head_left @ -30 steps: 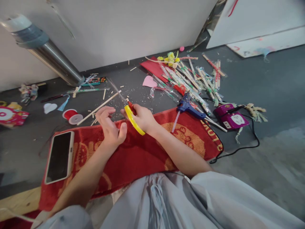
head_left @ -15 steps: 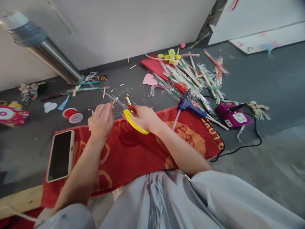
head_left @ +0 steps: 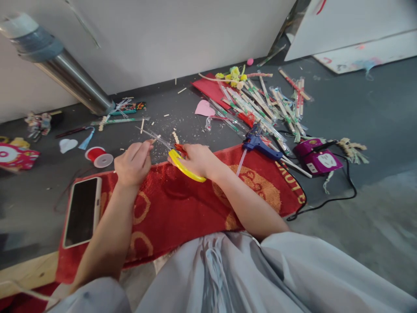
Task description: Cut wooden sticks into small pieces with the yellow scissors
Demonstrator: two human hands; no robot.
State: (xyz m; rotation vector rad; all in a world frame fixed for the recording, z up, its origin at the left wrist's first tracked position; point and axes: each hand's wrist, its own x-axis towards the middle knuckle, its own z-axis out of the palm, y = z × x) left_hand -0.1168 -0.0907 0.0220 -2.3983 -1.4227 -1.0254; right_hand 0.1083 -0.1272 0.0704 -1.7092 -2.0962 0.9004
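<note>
My right hand (head_left: 195, 159) is closed round the yellow and red handles of a pair of scissors (head_left: 187, 168). The blades point away and to the left, slightly apart. Between the fingertips of my left hand (head_left: 133, 163) is a thin wooden stick (head_left: 155, 139), its tip sticking out beside the blades. Most of the stick is hidden in the left fist. Both hands are over the far edge of a red towel (head_left: 182, 208). Small cut stick pieces (head_left: 176, 137) and pale crumbs lie on the dark surface beyond the blades.
A blue glue gun (head_left: 260, 145) rests at the towel's right, near a purple power socket block (head_left: 317, 156) with a black cable. Behind lie several wrapped chopsticks (head_left: 254, 104). To the left are a phone (head_left: 82, 212), a red ribbon spool (head_left: 98, 156) and a metal post (head_left: 78, 78).
My left hand has shifted slightly left with the stick. The scissors and my right hand have barely moved.
</note>
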